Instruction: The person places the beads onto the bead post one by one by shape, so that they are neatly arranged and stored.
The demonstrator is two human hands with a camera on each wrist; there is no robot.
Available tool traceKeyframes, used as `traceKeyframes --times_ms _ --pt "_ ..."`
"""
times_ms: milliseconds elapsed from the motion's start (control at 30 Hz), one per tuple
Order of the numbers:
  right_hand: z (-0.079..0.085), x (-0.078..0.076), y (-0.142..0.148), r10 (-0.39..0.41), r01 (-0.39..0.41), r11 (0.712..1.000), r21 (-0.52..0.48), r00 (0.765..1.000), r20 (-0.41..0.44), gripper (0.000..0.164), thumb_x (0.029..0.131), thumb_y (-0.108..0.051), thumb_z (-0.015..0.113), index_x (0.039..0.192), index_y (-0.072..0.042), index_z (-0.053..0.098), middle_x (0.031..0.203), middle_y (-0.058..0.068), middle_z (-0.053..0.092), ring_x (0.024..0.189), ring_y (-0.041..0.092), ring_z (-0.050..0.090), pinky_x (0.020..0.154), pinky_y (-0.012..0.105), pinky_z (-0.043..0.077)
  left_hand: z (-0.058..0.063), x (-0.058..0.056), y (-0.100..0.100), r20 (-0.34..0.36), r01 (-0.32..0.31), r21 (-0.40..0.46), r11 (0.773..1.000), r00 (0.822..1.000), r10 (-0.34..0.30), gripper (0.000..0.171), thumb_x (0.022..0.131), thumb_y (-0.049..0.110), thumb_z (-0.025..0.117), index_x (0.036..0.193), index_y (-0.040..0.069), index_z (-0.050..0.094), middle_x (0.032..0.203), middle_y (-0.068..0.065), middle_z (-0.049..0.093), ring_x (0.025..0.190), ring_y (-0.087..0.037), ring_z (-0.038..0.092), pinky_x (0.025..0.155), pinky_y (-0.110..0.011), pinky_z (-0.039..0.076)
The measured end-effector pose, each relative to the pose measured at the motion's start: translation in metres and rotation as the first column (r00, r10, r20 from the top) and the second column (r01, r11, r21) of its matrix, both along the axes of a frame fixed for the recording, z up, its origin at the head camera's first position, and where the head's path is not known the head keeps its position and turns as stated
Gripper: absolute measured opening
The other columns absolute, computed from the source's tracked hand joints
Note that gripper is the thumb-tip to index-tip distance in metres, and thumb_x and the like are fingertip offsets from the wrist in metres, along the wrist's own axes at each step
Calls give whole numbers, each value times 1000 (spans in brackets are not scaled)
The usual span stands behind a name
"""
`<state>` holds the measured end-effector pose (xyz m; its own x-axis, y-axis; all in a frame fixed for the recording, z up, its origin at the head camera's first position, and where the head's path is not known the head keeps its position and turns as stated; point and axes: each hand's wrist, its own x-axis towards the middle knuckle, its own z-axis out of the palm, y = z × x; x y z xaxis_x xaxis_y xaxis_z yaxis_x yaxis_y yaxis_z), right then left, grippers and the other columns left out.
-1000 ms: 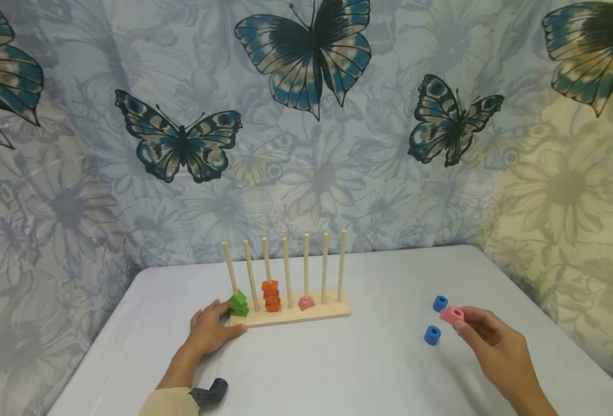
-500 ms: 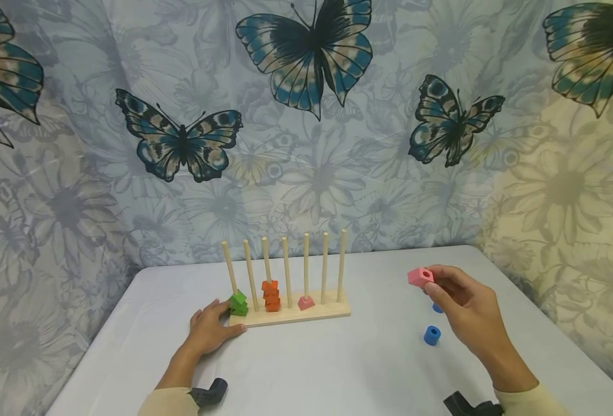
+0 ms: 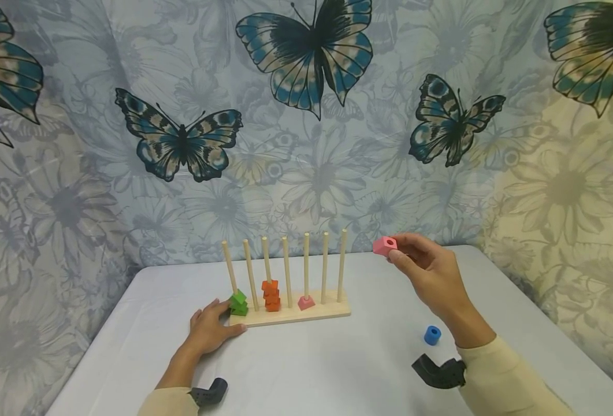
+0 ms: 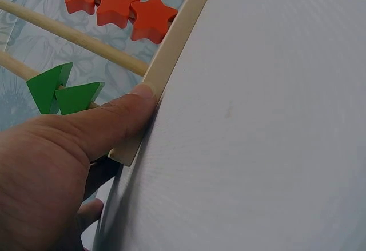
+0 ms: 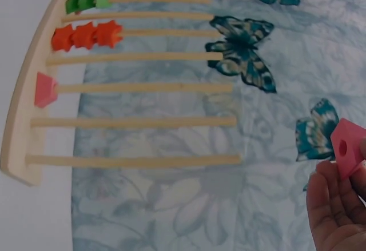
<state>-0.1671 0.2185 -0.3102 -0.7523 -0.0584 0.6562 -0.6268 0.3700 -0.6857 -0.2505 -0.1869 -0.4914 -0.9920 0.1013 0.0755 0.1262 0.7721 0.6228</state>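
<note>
In the head view, my right hand [image 3: 431,277] pinches a pink block [image 3: 385,246] with a hole through it. It is held up in the air, right of the rightmost peg. A wooden peg board [image 3: 306,315] with a row of upright pegs stands on the table. My left hand [image 3: 210,330] grips the board's left end, thumb [image 4: 128,114] along its front edge. Green triangular blocks [image 3: 238,303] sit on the leftmost peg, and orange-red star blocks [image 3: 271,296] are stacked on another. One pink block [image 5: 46,90] lies at the foot of a peg right of centre.
A blue cylinder [image 3: 433,335] with a hole stands on the white table [image 3: 306,370], close to my right forearm. Behind the table hangs a cloth [image 3: 327,185] with butterflies. Dark wrist mounts [image 3: 439,371] stick out from both sleeves.
My right hand has carried the pink block up and left, towards the pegs. A second blue cylinder, visible earlier, is now hidden behind that hand. The left hand has stayed put.
</note>
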Motion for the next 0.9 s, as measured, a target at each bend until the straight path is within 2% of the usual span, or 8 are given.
traceKeyframes --times_ms 100,400,600,767,900 --pt "3 -8 -7 25 -25 999 -21 1000 19 23 92 4 62 114 8 62 100 16 66 87 20 66 81 21 52 0 0 0 0 3 -1 1000 1000 -3 79 74 37 83 134 -4 53 138 -23 49 137 -41 28 109 -59 3" --pt "6 -39 -28 81 -79 996 -50 996 41 23 92 0 63 114 8 63 102 17 65 90 16 63 78 20 52 1 0 -1 -5 9 -6 1000 1000 -9 78 75 36 83 134 -4 53 138 -24 49 136 -42 29 109 -59 4" --pt "3 -61 -44 90 -84 993 -82 993 73 26 92 -5 65 115 7 62 105 17 65 93 18 63 82 23 52 -1 -1 -1 -4 6 1 1000 1000 -6 78 75 36 83 134 -4 53 137 -24 49 136 -42 29 109 -59 4" --pt "0 -71 -55 95 -84 992 -93 989 117 27 93 -8 65 117 5 63 107 15 66 96 18 63 84 24 51 -3 -2 -1 -8 18 11 1000 1000 -18 78 75 38 83 134 -3 54 137 -22 50 137 -41 29 109 -59 4" --pt "-1 -78 -63 120 -109 989 -103 987 103 27 93 -7 65 118 5 63 107 16 66 97 21 64 84 25 52 -3 -2 -2 -11 14 8 1000 1000 -14 78 75 39 83 134 -3 54 137 -22 50 137 -41 29 109 -58 4"
